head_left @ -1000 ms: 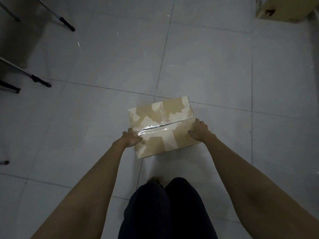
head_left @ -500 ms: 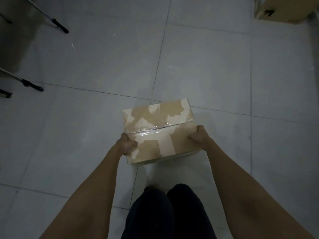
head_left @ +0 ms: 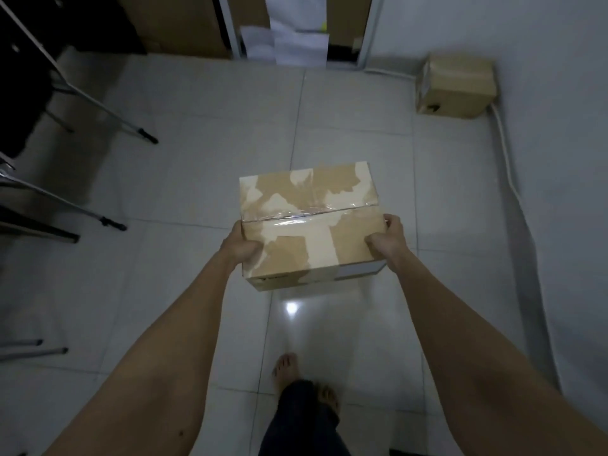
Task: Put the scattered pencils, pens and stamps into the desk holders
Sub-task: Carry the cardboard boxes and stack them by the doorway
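In the head view, a person is holding a taped cardboard box (head_left: 307, 222) out in front of them, above the tiled floor (head_left: 184, 192). The left hand (head_left: 239, 248) is gripping the box's left side, thumb lying on the top face and fingers wrapping out of sight beneath. The right hand (head_left: 388, 240) is gripping the right side, thumb on top and fingers curling round the edge. The box is closed, with a strip of clear tape running across its top seam and pale patches where the surface is torn. No pencils, pens, stamps or desk holders are showing; whether they are inside the box cannot be told.

A bare foot (head_left: 285, 368) is standing on the floor below the box, with a dark trouser leg (head_left: 299, 419) beside it. A second cardboard box (head_left: 455, 85) is sitting against the wall at the upper right, well apart from the held one. Metal legs with dark tips (head_left: 108, 222) are reaching in from the left. White papers (head_left: 296, 41) are hanging at the far doorway.
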